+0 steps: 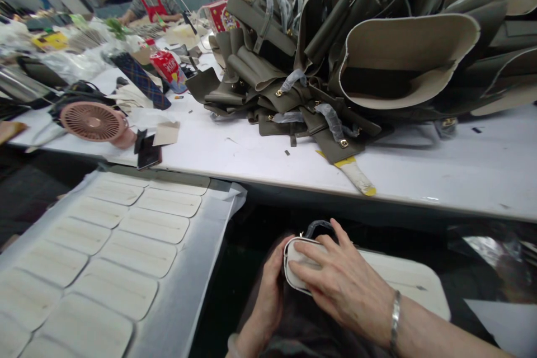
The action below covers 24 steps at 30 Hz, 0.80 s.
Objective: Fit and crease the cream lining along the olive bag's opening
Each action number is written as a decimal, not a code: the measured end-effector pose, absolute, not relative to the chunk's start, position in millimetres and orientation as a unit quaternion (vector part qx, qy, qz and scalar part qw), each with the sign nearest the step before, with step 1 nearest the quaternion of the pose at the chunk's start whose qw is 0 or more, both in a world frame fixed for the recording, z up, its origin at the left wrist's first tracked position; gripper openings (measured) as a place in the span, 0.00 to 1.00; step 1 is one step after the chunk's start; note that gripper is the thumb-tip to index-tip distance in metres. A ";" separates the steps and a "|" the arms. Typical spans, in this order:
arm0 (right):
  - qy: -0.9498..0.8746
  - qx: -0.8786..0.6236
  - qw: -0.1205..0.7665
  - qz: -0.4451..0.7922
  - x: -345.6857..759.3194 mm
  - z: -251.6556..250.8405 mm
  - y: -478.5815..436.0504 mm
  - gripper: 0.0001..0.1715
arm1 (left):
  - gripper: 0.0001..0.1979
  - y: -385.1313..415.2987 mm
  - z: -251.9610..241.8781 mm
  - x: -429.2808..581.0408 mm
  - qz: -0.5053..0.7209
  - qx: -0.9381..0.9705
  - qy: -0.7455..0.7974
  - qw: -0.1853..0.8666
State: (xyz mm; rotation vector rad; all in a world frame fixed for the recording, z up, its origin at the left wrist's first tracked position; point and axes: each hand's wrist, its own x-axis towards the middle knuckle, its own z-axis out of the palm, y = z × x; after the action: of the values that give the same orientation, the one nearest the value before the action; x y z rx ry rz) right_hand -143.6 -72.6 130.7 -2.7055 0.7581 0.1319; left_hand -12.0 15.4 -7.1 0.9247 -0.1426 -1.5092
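Observation:
Low in front of me, below the table edge, both hands hold a pale rounded bag panel (398,277) with a dark edge. My right hand (344,282) lies on top of its left end, fingers pressed flat over it. My left hand (268,296) grips the same end from the left side, fingers curled round the rim. A bit of clear plastic wrap (316,227) shows just above my fingers. A silver bracelet (395,321) sits on my right wrist.
A big heap of olive-green bag parts (335,56) covers the white table (251,151). A pink fan (92,121) and a phone (147,152) lie at its left. Rows of pale oval panels (126,229) rest on a sheet at lower left. Another person (149,3) works far back.

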 end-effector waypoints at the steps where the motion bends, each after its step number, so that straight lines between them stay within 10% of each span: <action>1: 0.263 -0.951 0.157 0.050 -142.5 131.7 -73.3 0.14 | 0.23 16.0 -7.4 -12.2 -0.655 0.407 -0.067 0.633; 24: 0.270 -0.945 0.174 0.060 -139.5 136.6 -72.3 0.15 | 0.21 12.2 18.8 -12.7 -0.610 0.451 -0.111 0.641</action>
State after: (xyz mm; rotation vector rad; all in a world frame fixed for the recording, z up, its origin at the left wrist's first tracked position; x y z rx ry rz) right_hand -139.5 -72.3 136.6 -2.6801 0.7645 0.1702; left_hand -12.7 12.2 18.8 1.0291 -0.2529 -1.3915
